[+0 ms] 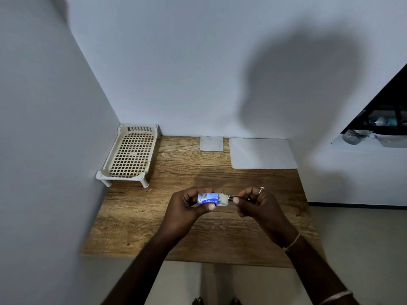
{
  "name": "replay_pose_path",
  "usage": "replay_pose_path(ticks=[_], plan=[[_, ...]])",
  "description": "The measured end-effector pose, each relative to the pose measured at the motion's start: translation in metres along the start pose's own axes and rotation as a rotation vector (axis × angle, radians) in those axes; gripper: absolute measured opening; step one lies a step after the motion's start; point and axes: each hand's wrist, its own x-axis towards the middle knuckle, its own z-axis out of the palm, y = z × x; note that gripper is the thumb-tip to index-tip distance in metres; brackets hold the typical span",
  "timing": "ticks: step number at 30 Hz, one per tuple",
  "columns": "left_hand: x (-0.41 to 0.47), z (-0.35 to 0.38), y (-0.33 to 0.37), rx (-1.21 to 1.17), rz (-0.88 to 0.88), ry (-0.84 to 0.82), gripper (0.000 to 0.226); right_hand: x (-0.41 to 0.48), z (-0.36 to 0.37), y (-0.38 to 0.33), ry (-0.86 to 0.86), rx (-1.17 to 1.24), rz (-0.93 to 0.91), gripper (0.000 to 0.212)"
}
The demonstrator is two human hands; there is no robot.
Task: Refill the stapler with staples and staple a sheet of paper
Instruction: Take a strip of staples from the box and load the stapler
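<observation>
My left hand [187, 209] grips a small blue and white staple box [208, 199] above the middle of the wooden table [176, 234]. The box's white inner tray [224, 199] sticks out to the right. My right hand [253, 202] pinches a thin metal strip of staples [231, 197] at the tray's open end, between thumb and forefinger. A white sheet of paper [262, 153] lies flat at the back right of the table. No stapler shows in view.
A cream plastic rack [130, 155] on short legs stands at the back left corner against the wall. A small grey paper square [211, 143] lies at the back middle. White walls close the left and far sides; the table's front edge is near me.
</observation>
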Motion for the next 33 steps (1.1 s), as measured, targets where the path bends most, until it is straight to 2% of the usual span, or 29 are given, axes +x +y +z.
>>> replay_pose_path(ticks=[3,7,10,11,14,16,20,23,33], plan=[[0.000,-0.002,-0.009,-0.006,-0.006,0.020,0.032,-0.006,0.008,-0.005,0.028,-0.236,-0.100,0.021],[-0.001,-0.003,-0.024,-0.015,-0.002,0.034,0.033,-0.006,0.022,-0.005,0.040,-0.698,-0.268,0.019],[-0.005,-0.003,-0.042,-0.020,-0.019,0.040,0.032,-0.003,0.035,0.009,0.014,-0.878,-0.220,0.011],[-0.007,-0.003,-0.049,-0.002,-0.034,0.041,0.032,-0.003,0.037,0.017,0.001,-0.893,-0.201,0.006],[-0.013,-0.005,-0.072,0.178,-0.065,0.035,0.034,-0.002,0.042,0.045,-0.014,-0.887,-0.119,0.035],[-0.016,-0.006,-0.086,0.289,-0.094,0.030,0.034,-0.002,0.044,0.062,-0.028,-0.895,-0.068,0.040],[-0.016,-0.012,-0.106,0.584,-0.034,0.012,0.036,0.001,0.050,0.085,-0.081,-0.901,-0.010,0.040],[-0.015,-0.018,-0.117,0.727,-0.065,0.019,0.039,0.008,0.056,0.095,-0.134,-0.943,0.012,0.039],[-0.018,-0.026,-0.139,1.016,-0.103,-0.003,0.046,0.018,0.069,0.114,-0.204,-1.052,0.048,0.039]])
